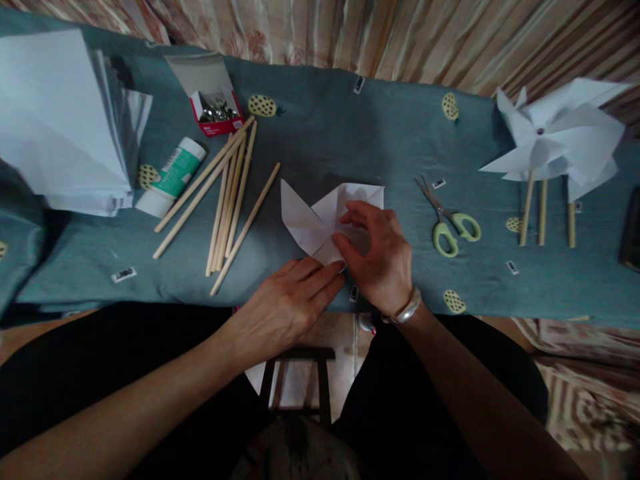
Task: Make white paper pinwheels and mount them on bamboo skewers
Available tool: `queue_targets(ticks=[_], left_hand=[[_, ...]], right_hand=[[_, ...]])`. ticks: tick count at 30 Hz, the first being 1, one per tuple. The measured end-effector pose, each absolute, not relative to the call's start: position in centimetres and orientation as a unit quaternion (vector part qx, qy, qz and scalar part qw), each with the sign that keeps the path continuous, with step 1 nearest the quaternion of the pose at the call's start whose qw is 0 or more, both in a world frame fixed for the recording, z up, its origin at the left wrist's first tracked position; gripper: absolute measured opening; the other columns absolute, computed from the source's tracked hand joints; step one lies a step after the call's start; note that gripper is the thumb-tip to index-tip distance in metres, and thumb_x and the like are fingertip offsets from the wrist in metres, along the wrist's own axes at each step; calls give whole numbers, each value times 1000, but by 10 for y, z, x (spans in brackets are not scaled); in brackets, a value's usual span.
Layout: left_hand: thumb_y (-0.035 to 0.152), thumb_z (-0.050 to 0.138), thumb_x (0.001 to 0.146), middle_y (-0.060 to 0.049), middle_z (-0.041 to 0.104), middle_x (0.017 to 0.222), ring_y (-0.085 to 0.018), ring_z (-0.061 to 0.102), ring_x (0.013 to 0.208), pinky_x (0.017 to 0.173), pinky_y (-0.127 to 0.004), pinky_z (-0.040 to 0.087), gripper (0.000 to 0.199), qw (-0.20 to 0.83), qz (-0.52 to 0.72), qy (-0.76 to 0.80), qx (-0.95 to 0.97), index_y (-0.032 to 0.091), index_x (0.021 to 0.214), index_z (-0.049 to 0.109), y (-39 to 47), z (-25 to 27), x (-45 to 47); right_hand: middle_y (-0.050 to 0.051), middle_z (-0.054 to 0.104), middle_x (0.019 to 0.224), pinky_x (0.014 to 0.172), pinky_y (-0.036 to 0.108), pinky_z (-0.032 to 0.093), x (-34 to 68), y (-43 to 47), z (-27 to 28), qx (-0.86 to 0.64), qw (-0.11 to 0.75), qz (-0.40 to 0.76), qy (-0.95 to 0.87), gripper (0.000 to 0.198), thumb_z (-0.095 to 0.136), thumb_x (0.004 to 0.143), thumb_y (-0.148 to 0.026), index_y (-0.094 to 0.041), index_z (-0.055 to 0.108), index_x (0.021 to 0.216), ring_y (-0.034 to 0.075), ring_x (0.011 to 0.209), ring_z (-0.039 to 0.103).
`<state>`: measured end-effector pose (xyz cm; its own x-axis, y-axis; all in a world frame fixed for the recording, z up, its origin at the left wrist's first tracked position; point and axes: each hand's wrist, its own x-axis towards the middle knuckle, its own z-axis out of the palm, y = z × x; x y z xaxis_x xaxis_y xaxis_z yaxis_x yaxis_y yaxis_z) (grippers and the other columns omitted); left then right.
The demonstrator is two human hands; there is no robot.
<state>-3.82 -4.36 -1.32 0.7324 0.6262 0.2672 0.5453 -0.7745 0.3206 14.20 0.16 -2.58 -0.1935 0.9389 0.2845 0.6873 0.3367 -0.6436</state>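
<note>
A white sheet of paper, partly cut and folded into a pinwheel (303, 223), lies near the table's front edge. My left hand (295, 297) rests at its near edge, fingers together and holding that edge; the thumb is hidden. My right hand (377, 250) arches over the paper's right part, its thumb touching the paper near the centre. A gap shows between that thumb and the bent fingers. Green-handled scissors (445, 223) lie to the right of this hand, blades partly open. Several wooden sticks (235, 193) lie to the left of the paper.
A glue stick (175, 175) and an open red box (219, 120) of small shiny metal pieces lie behind the sticks. A stack of white paper (57, 123) is at far left. Finished pinwheels on sticks (555, 137) lie at right. A patterned curtain (310, 33) hangs behind.
</note>
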Motion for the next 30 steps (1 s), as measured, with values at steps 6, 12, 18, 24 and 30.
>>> queue_targets(ticks=[6, 12, 18, 24, 30], left_hand=[[12, 50, 94, -17, 68, 118, -26, 62, 97, 80, -41, 58, 31, 115, 180, 317, 924, 3, 122, 58, -43, -12, -38], [12, 51, 93, -15, 66, 126, -27, 62, 98, 82, -41, 58, 31, 119, 174, 320, 924, 4, 122, 59, -43, -14, -38], [11, 49, 94, -16, 65, 127, -27, 62, 99, 83, -43, 59, 31, 120, 181, 318, 923, 3, 122, 59, -43, -15, -38], [11, 49, 93, -17, 65, 127, -28, 62, 98, 81, -44, 59, 31, 125, 179, 316, 923, 2, 122, 59, -43, -15, -38], [11, 46, 94, -17, 66, 125, -27, 62, 97, 80, -44, 59, 32, 128, 174, 317, 924, 3, 122, 58, -42, -14, -37]], right_hand=[[10, 38, 151, 115, 54, 31, 146, 5, -28, -547, 314, 173, -756, 52, 62, 83, -22, -25, 46, 132, 31, 143, 34], [13, 30, 157, 115, 52, 35, 144, 9, -28, -604, 278, 211, -717, 65, 65, 80, -25, -25, 40, 140, 31, 145, 32], [22, 31, 155, 117, 51, 30, 141, 11, -25, -615, 264, 187, -719, 70, 66, 77, -21, -10, 39, 142, 30, 146, 29], [19, 27, 155, 119, 50, 23, 142, 14, -29, -612, 251, 151, -735, 74, 67, 80, -27, -14, 33, 145, 35, 148, 24], [18, 29, 156, 118, 51, 23, 138, 12, -32, -609, 241, 141, -742, 69, 61, 84, -26, -17, 31, 145, 31, 149, 25]])
